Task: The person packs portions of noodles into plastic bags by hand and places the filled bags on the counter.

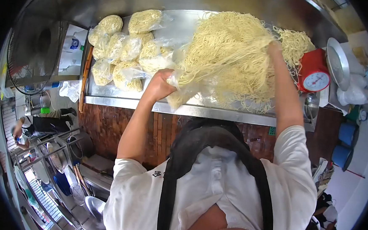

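Observation:
My left hand [161,86] is closed on a clear plastic bag [178,97] near the front edge of the metal counter, with some noodles inside it. At the upper right, my right hand [274,49] grips pale yellow noodles [238,61]; its fingers are partly hidden. Long strands stretch, blurred, from that hand across to the bag's mouth. Behind and under them spreads a big loose noodle pile [227,31]. To the left of the pile lie several filled noodle bags [131,48], grouped together.
A red dial scale [315,76] stands at the counter's right end, with a round metal pan [338,63] beside it. A wooden pole [86,79] lies along the left end. A large fan [34,42] stands further left. Another person [44,125] is at the far left.

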{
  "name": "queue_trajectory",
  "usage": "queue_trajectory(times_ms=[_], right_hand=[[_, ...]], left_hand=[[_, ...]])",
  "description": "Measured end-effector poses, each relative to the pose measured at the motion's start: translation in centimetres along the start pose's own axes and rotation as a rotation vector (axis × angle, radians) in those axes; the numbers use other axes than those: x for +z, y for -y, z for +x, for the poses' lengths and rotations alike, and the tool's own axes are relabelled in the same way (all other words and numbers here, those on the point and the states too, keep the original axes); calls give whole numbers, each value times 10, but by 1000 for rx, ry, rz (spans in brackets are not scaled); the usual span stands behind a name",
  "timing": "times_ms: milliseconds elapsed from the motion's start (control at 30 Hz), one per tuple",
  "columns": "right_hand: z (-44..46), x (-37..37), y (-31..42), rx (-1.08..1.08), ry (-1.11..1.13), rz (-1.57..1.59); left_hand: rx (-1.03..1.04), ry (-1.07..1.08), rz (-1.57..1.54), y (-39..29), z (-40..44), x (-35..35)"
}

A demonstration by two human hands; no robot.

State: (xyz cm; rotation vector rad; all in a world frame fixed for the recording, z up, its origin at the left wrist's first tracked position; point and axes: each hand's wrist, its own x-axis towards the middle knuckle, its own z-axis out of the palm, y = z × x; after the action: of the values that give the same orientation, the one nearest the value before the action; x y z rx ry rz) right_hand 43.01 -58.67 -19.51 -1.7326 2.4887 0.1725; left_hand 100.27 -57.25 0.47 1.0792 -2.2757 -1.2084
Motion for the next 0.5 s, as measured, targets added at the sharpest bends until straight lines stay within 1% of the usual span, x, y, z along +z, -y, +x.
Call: queue_trajectory(times_ms=[33,67,100,133,167,200,233,267,300,333,367,400,467,500], right_hand=[[4,-10,-19,-175,16,-235],[3,-43,-14,-216,108,-314],[-12,-82,11,-208,174,-340],[-33,-124,45,-144,190,-323],[-59,-158,86,-118,139,-249],[-93,-178,131,-133,61,-46],[-129,-179,174,-223,-109,300],[-172,-217,225,-53,265,761],[-184,-159,243,-411,86,610],[-189,-96,263,-600,33,419],[-202,-52,280,-663,-172,386],[-212,-28,293,-720,-380,352],[-205,-19,305,-666,-52,447],[-201,-19,310,-635,112,492]], left_hand=[[42,-7,103,22,-1,8],[84,-14,207,49,-2,20],[125,-16,312,66,-7,27],[64,-162,357,66,-17,37],[1,-307,399,58,-33,54],[-58,-448,441,45,-47,71],[-170,-466,227,27,-63,85],[-283,-476,13,10,-73,98],[-244,-468,10,1,-70,117],[-203,-468,7,-4,-66,139],[-163,-468,5,-3,-67,152],[-235,-539,-52,15,-59,158],[-380,-682,-170,59,-26,162],[-322,-702,-389,54,-17,147]])
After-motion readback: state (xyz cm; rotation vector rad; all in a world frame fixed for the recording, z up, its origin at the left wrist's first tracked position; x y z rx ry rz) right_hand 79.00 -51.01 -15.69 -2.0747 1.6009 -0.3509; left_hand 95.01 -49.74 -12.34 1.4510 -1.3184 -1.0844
